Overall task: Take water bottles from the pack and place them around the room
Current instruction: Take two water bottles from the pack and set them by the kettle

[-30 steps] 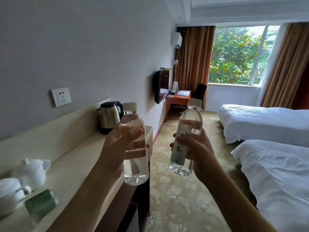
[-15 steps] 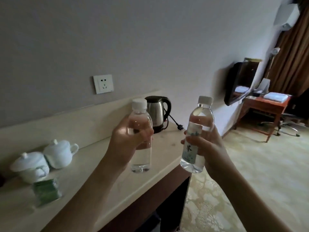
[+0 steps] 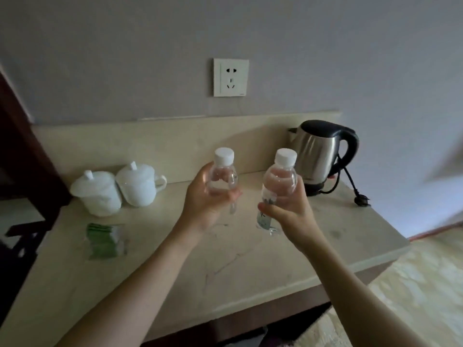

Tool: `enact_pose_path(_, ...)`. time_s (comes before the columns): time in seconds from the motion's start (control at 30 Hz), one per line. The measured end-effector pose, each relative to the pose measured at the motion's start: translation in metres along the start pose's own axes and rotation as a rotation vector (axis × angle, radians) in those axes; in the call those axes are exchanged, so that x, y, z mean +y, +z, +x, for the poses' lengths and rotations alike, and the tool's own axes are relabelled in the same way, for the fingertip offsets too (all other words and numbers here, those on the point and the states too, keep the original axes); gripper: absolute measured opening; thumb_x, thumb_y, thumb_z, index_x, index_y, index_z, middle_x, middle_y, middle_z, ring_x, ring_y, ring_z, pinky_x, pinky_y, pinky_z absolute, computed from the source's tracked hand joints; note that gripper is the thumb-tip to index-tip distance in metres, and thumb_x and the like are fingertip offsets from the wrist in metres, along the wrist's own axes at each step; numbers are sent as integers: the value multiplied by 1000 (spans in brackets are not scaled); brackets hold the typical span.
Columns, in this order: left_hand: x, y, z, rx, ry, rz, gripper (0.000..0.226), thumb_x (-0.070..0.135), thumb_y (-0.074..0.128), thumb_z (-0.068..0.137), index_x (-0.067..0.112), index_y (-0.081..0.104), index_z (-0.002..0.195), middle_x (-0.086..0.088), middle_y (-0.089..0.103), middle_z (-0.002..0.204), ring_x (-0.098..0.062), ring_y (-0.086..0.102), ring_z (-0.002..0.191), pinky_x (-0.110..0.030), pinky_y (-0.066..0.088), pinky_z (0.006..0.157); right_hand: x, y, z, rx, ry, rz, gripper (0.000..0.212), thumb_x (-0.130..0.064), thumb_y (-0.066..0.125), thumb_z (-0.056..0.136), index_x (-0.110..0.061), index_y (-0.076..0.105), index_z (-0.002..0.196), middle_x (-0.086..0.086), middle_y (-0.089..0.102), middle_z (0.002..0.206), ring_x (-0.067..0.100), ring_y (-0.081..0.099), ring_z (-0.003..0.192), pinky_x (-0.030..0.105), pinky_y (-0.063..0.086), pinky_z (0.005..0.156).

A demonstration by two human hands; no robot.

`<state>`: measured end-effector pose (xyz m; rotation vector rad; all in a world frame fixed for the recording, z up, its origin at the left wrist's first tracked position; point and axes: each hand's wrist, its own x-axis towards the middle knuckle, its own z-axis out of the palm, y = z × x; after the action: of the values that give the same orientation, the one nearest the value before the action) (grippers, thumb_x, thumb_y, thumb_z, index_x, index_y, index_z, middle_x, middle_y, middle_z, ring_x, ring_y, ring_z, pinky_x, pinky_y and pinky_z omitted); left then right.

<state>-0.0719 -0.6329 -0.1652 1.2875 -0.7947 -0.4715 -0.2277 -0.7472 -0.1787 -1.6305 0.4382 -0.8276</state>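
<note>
— Two water bottles, both off the counter. Left bottle (image 3: 221, 176) upright in the left hand (image 3: 208, 204), fingers wrapped round its lower body, white cap clear above. Right bottle (image 3: 276, 189) in the right hand (image 3: 288, 209), fingers closed round the labelled middle, thumb across the near side, base tilted slightly toward the near edge.

— Why held so, side by side?

— Probably to set both down together on the bare stretch of counter (image 3: 250, 266) between the two lidded cups (image 3: 117, 189) at the left and the kettle (image 3: 323, 156) at the far right. Gripped low and mid-body, so caps stay free and bases can land flat. Whether either base touches the stone yet: hard to tell, though both look just above it.

— Anything else near?

— Green sachets (image 3: 104, 240) near the left edge, well apart from the bottles; kettle plug (image 3: 360, 200) lying loose at the right; wall socket (image 3: 231, 77) above.

— Compared with half a second ago?

— Now facing the wall squarely and looking down more. Television and desk gone from view. Both bottles now over the counter, the right one no longer past its edge. Grips unchanged.
</note>
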Motion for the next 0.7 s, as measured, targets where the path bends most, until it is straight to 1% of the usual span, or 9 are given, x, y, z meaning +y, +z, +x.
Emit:
enact_pose_path(0.07, -12, -4, 4, 17, -20, 50, 45, 24, 79, 62, 23, 62, 104, -3, 64, 97, -12, 65, 74, -30, 51, 66, 18, 6, 11, -4, -6, 10, 67, -7, 75, 69, -37, 45, 122, 2, 58, 108, 28, 63, 101, 37, 57, 87)
enact_pose_path(0.13, -24, -7, 5, 51, -38, 53, 47, 14, 79, 65, 15, 60, 108, -5, 64, 93, -5, 64, 71, -22, 50, 64, 36, 11, 19, -2, 6, -11, 65, -10, 76, 69, -38, 46, 118, 1, 58, 106, 26, 63, 99, 36, 57, 84)
enact_pose_path(0.3, -56, -8, -2, 111, -69, 53, 52, -9, 79, 72, 5, 58, 117, 6, 67, 87, 1, 64, 75, -15, 50, 66, 74, 10, 25, -70, 29, -47, 67, -14, 79, 70, -33, 43, 124, -7, 60, 104, 21, 64, 99, 44, 56, 90)
enact_pose_path(0.4, -59, -7, -8, 149, -60, 101, 65, 2, 81, 65, 4, 55, 124, 7, 67, 94, 2, 64, 83, -13, 49, 73, 79, 8, 29, -133, 50, -46, 67, -8, 75, 72, -34, 40, 124, -18, 63, 97, 14, 65, 95, 39, 57, 88)
enact_pose_path(0.47, -67, -8, -10, 145, -93, 134, 69, 0, 83, 64, 6, 53, 125, 9, 67, 92, 3, 65, 81, -15, 50, 73, 78, 6, 32, -149, 56, -60, 68, -8, 75, 72, -33, 38, 124, -23, 63, 97, 11, 66, 95, 34, 57, 87)
enact_pose_path(0.53, -79, -5, -17, 171, -105, 221, 75, 8, 88, 64, 17, 48, 127, 8, 67, 98, -2, 67, 88, -22, 52, 76, 79, 4, 30, -129, 65, -73, 69, -9, 77, 73, -33, 38, 125, -22, 63, 100, 10, 65, 98, 34, 56, 87)
enact_pose_path(0.6, -89, -1, -26, 288, -70, 509, 86, 32, 92, 57, 25, 42, 126, 4, 64, 110, -13, 65, 99, -31, 53, 81, 83, 7, 22, -84, 74, -169, 73, -17, 84, 72, -36, 35, 123, -19, 59, 112, 8, 62, 105, 34, 55, 89)
enact_pose_path(0.63, -92, 2, -30, 359, -50, 666, 89, 38, 93, 53, 22, 42, 125, 1, 62, 109, -18, 62, 99, -34, 54, 80, 84, 11, 17, -41, 77, -260, 78, -25, 88, 69, -38, 32, 122, -14, 55, 117, 7, 60, 109, 33, 54, 89)
enact_pose_path(0.7, -92, 5, -33, 441, -34, 812, 85, 42, 93, 51, 16, 48, 118, -1, 61, 102, -21, 61, 94, -37, 55, 74, 83, 15, 8, 70, 113, -411, 85, -41, 90, 61, -48, 25, 115, -11, 49, 117, 5, 56, 106, 32, 54, 85)
